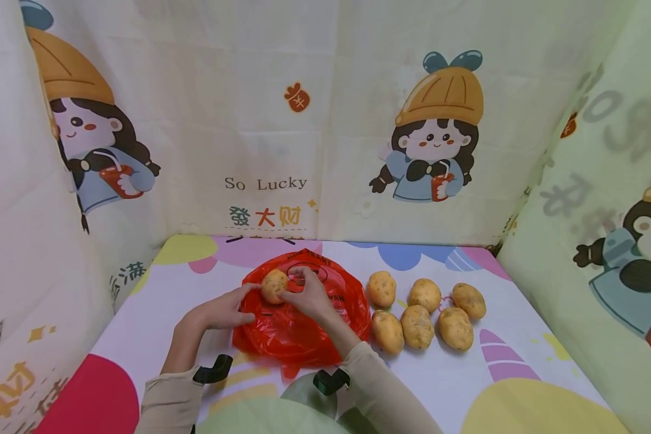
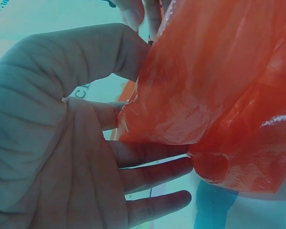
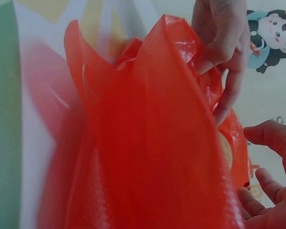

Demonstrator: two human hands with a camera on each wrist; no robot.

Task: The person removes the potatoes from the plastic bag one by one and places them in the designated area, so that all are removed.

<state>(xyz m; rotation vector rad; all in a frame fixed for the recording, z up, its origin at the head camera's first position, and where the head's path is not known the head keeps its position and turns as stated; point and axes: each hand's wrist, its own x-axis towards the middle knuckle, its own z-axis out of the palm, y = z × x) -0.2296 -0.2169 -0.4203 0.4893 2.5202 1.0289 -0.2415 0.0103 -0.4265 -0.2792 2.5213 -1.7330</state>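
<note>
A red plastic bag [image 1: 309,337] with dark print is spread on the table. One potato [image 1: 275,286] shows at its upper left; whether it lies on the bag or in its mouth I cannot tell. My left hand [image 1: 219,310] is beside it, index finger reaching the bag's edge, thumb apart. In the left wrist view the left hand's fingers [image 2: 155,174] are fairly straight against the red plastic, some tips hidden. On the potato's other side is my right hand [image 1: 310,295], thumb and fingers spread. The right wrist view shows this right hand [image 3: 274,176] apart from the bag.
Several potatoes, one of them a near potato [image 1: 387,331], lie in two loose rows right of the bag. The table has a patterned cloth [image 1: 412,386]. Printed cloth walls [image 1: 336,120] enclose it at the back and sides.
</note>
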